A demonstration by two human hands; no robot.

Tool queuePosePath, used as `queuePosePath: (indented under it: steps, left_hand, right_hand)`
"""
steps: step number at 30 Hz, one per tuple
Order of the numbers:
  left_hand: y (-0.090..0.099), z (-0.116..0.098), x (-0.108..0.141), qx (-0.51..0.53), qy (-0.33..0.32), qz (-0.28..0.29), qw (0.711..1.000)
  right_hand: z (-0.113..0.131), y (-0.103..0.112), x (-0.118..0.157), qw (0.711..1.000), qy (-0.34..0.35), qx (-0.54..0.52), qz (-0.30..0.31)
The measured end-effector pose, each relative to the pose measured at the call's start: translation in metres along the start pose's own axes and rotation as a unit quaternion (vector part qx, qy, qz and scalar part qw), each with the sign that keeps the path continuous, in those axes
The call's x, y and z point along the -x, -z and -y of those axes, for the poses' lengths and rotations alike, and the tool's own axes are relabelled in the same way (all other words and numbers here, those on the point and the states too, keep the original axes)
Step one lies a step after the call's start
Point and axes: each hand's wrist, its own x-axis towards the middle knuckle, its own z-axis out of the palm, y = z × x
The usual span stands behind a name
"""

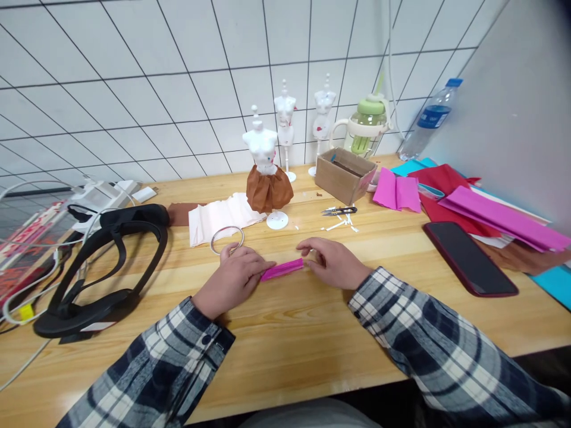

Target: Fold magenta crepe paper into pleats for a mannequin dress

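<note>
A narrow folded strip of magenta crepe paper lies on the wooden table in front of me. Its left end is under the fingertips of my left hand, whose fingers are together and press on it. At the strip's right end is my right hand, fingers curved, with a gap between forefinger and thumb; the thumb is close to the paper or just touching it. Just beyond my left hand a thin ring-shaped band rests partly on pale pink crepe paper. A white mini dress form wears a brown gathered paper skirt.
Two more dress forms stand behind, near a cardboard box, a green-lidded jug and a water bottle. Thread snips lie among white scraps. Right: coloured paper and a phone. Left: a black headset and cables.
</note>
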Motion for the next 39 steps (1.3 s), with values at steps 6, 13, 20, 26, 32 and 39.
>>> queuePosePath:
  steps: [6,13,20,26,32,39]
  left_hand:
    - [0.0,0.001,-0.002,0.039,0.032,0.024,0.998]
    - [0.004,-0.005,-0.002,-0.01,0.033,-0.07,0.997]
    - [-0.005,-0.014,-0.002,-0.001,0.045,-0.048,0.998]
    - [-0.009,-0.01,-0.004,0.003,0.063,-0.03,0.998]
    - [-0.008,-0.01,-0.006,-0.017,0.061,-0.04,0.997]
    - [0.006,0.002,0.001,-0.055,0.09,-0.11,0.988]
  right_hand:
    - [0.001,-0.003,0.0,0.998,0.057,-0.006,0.0]
    - [0.001,-0.005,-0.002,0.998,0.057,0.017,0.005]
    - [0.0,-0.006,-0.002,0.999,0.03,0.014,0.029]
    - [-0.001,-0.009,-0.004,0.999,-0.008,0.011,0.037]
    - [-0.001,-0.011,-0.004,0.999,-0.032,-0.006,0.033]
    - [-0.009,-0.006,-0.004,0.998,-0.02,-0.044,-0.037]
